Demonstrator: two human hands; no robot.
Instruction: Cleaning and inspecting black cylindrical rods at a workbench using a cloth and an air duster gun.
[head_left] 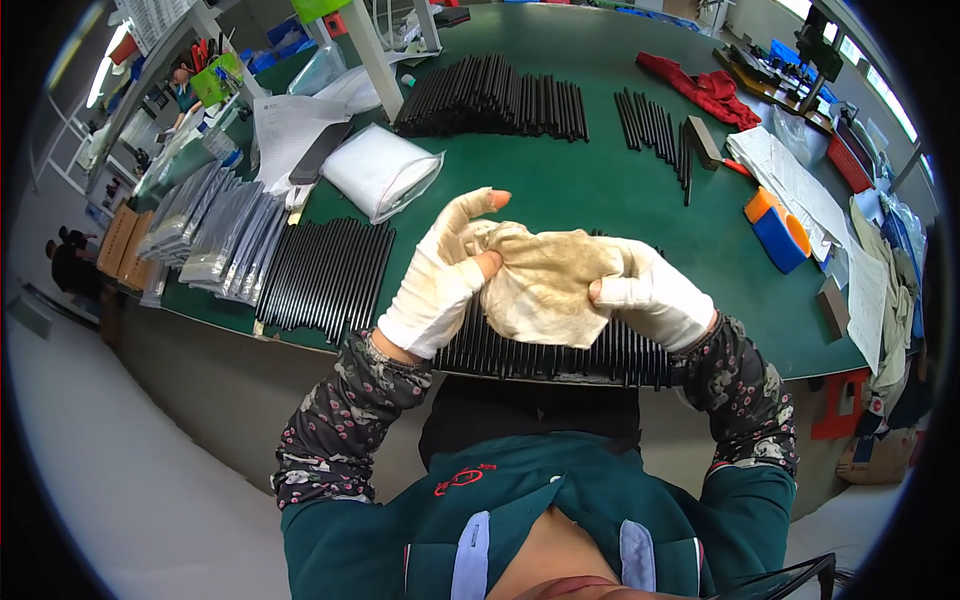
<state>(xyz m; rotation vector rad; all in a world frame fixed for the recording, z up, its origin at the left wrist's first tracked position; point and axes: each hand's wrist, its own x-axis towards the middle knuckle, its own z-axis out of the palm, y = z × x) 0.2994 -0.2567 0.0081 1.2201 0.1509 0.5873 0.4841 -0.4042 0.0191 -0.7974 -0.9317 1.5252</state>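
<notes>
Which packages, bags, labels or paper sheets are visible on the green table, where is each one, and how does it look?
Clear plastic bag of white material: left of centre, flat, rectangular.
Grey flat pouches: far left edge, overlapping in a fanned row.
White printed sheet: behind the bag, partly under a dark strip.
White paper sheets: right side, long, laid slanted.
Empty clear bag: back left, crumpled.
No screen can be told.

Both gloved hands raised, left hand [445, 275] and right hand [655, 295] pinched shut.

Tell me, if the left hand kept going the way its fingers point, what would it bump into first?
Probably the cloth: the left hand already grips it, fingers pointing up and right. Past that lies bare green table, though depth is unclear.
</notes>
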